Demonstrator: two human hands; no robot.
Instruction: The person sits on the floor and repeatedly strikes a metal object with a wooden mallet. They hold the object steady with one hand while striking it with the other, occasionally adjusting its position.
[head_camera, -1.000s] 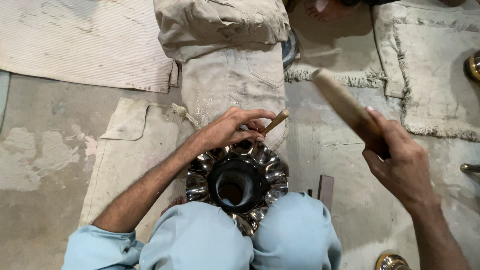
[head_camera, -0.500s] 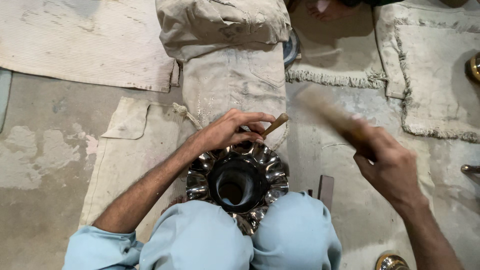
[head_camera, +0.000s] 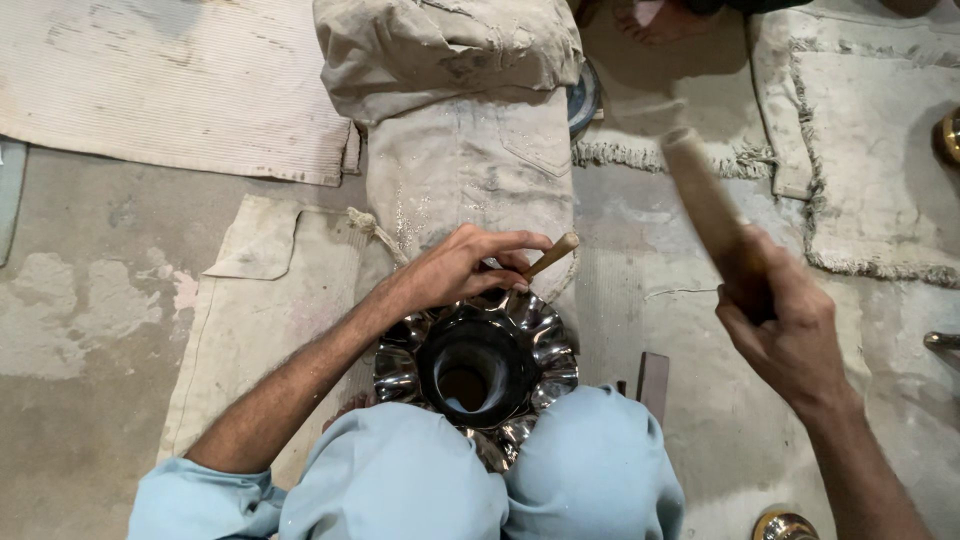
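I'm seeing the left hand (head_camera: 455, 268) closed round a wooden-handled punch (head_camera: 548, 256), pressing it onto the far rim of the fluted metal bowl (head_camera: 478, 365) wedged between the knees. Right hand (head_camera: 790, 325) is gripping a blurred wooden mallet (head_camera: 700, 195), raised up-right; an off-line blow is risking those left fingers or skidding the punch

Your knees are covered in light blue trousers (head_camera: 420, 490). Between them sits a silver, mirror-bright fluted vessel (head_camera: 478, 365) with a dark interior. Your left hand (head_camera: 455, 268) holds a pale tan wooden punch (head_camera: 550, 256); your right hand (head_camera: 785, 320) holds a brown mallet (head_camera: 705, 205). The dusty beige sack (head_camera: 465, 130) lies on the grey floor (head_camera: 90, 330).
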